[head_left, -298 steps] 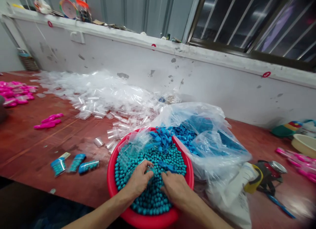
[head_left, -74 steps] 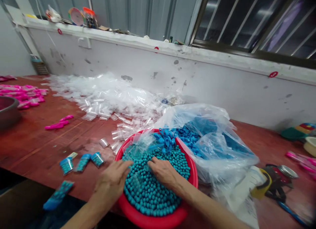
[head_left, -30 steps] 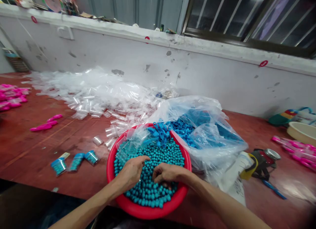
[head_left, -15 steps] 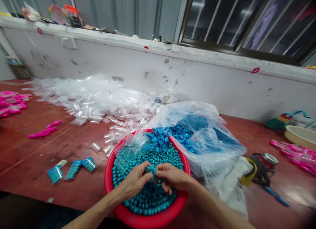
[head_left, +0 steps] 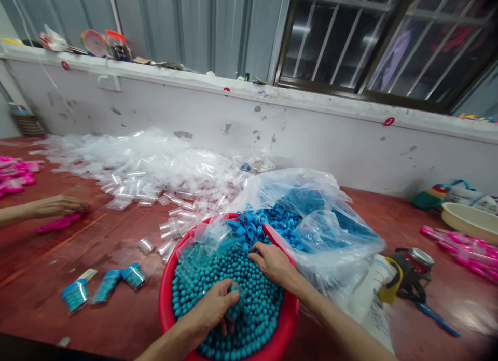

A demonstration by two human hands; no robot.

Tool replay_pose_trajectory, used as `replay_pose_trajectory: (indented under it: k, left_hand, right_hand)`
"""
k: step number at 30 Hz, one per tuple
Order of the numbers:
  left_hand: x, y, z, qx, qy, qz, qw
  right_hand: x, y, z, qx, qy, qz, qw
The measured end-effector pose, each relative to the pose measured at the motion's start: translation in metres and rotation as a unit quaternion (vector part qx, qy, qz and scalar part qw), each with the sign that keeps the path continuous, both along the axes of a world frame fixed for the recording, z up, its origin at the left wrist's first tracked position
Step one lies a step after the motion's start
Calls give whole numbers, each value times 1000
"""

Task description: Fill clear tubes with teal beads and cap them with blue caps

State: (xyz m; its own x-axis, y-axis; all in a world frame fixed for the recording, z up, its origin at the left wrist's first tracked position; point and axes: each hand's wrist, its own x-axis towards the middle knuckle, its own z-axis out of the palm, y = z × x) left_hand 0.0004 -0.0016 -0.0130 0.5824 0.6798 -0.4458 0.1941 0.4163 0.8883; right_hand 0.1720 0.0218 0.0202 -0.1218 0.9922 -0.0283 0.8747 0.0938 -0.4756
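Observation:
Low over the red basin (head_left: 166,293), my left hand (head_left: 216,305) is closed around a small clear plastic pouch of turquoise beads (head_left: 235,299), partly hidden by the fingers. My right hand (head_left: 272,265) is at the basin's right side, fingers loosely bent and apart, just below the blue caps (head_left: 249,228); nothing shows in it. Loose turquoise beads (head_left: 249,324) fill the basin. Empty clear pouches (head_left: 198,252) lie on the beads at its far left side. A clear plastic bag (head_left: 322,221) holding more blue caps leans against the far right rim.
Filled pouches with blue tops (head_left: 107,286) lie on the red table at left. Empty pouches (head_left: 148,164) are heaped along the wall. Another person's hand (head_left: 58,206) touches pink items (head_left: 58,223). At right are a jar (head_left: 420,260), blue pen-like object (head_left: 438,319) and cream basin (head_left: 470,221).
My hands, earlier together over the beads, have parted: the left moved down with the pouch, the right up towards the blue caps. Another person's hand has appeared at left.

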Motion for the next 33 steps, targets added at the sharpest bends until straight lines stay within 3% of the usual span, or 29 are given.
replay_pose_trajectory:
  k: [2, 6, 14, 17, 20, 24, 27, 30, 33]
  left_hand:
    - [1, 1, -4, -10, 20, 22, 1000]
    - [-2, 3, -10, -17, 8, 44, 999]
    - [-7, 3, -8, -20, -41, 53, 998]
    - [-7, 3, -8, -24, -43, 64, 997]
    - [-6, 3, -9, -14, -44, 72, 996]
    - [-6, 4, -12, -9, -43, 69, 997]
    - [-6, 5, -13, 2, -54, 65, 996]
    - [-7, 6, -11, 8, -64, 71, 995]
    - [-7, 6, -6, 11, -74, 85, 994]
  right_hand:
    - [-11, 14, -2, 29, -93, -10, 995]
    - [-21, 25, -13, 25, -110, 12, 994]
    - [15, -17, -15, -8, -98, 29, 995]
    - [19, -23, -10, -30, -163, 23, 986]
    - [12, -18, -3, -7, -225, 0, 974]
    - [-11, 5, 0, 62, -137, -9, 989]
    - [-23, 25, -5, 45, -71, -1, 996]
    - [-20, 32, -9, 38, -37, 3, 999]
    - [-7, 22, -9, 37, 0, 11, 999]
